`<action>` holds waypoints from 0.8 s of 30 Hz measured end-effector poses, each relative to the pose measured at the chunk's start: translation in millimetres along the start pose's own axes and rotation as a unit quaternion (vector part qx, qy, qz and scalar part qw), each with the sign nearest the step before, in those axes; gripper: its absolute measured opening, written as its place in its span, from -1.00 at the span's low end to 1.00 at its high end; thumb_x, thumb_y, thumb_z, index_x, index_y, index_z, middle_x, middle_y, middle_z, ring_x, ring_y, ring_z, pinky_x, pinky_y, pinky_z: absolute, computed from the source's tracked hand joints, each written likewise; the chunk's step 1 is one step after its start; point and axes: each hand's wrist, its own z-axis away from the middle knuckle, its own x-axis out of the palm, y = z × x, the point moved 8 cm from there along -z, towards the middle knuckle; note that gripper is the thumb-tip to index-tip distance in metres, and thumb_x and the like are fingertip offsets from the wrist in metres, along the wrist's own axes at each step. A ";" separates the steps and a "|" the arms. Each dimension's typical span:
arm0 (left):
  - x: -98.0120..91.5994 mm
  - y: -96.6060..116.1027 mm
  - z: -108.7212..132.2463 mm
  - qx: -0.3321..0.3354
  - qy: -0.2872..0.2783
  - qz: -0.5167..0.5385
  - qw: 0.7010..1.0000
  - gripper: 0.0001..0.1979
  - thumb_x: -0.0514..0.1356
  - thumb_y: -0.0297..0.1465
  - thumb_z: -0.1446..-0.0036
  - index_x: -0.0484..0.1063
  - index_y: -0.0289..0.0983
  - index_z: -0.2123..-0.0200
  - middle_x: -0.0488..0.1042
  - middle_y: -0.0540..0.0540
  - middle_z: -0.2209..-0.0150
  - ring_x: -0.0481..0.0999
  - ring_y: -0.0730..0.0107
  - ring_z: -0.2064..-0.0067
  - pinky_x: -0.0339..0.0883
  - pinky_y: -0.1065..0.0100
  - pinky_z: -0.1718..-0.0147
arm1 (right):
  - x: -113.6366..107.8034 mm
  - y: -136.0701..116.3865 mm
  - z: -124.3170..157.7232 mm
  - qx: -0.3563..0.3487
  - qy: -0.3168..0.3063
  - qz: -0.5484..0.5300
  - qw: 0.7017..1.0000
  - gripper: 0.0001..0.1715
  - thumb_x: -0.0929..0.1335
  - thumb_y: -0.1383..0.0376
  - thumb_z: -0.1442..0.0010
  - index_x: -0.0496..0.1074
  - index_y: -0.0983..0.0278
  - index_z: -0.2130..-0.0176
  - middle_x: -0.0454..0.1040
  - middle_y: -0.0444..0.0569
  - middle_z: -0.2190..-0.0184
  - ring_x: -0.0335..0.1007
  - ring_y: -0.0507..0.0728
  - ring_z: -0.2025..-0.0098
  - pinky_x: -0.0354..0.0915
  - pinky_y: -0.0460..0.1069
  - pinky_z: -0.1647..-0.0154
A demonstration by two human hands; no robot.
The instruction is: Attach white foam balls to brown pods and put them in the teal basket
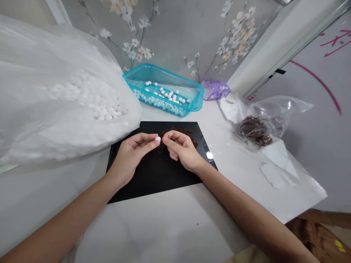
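My left hand [131, 155] pinches a small white ball [158, 138] between thumb and fingertip, above a black mat [153, 179]. Just right of the ball is my right hand [182, 149], its thumb and forefinger pressed together close to it. Whatever those fingertips hold, if anything, is too small to make out. Behind the right hand, dark brown crumbly shreds [194, 140] lie heaped on the mat, partly hidden by the fingers.
A large translucent bag [55, 120] of white balls fills the left. At the back stands a blue plastic basket [161, 75] with many balls inside. A purple packet [216, 90] sits beside it. Farther right, a clear bag [256, 129] holds brown material near white paper.
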 end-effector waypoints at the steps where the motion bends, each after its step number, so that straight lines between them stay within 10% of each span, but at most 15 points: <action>1: -0.4 0.0 0.0 0.001 0.002 0.000 1.000 -0.81 0.36 -0.36 0.17 0.54 -0.19 0.38 0.55 0.01 0.34 0.48 0.39 0.19 0.27 0.33 0.04 | 0.0 0.1 0.1 -0.001 0.000 0.003 1.000 -0.77 0.37 0.17 -0.07 0.32 0.28 0.39 0.07 -0.33 0.70 -0.11 -0.16 0.73 -0.06 -0.20 0.76; 24: 0.2 2.0 0.8 0.033 -0.005 -0.014 0.999 -0.84 0.36 -0.38 0.15 0.55 -0.17 0.39 0.56 0.03 0.33 0.49 0.43 0.20 0.32 0.39 0.08 | -3.9 2.6 -0.3 0.000 0.021 0.005 1.000 -0.68 0.45 0.16 0.05 0.30 0.29 0.45 0.24 -0.27 0.57 -0.05 -0.19 0.73 -0.08 -0.20 0.81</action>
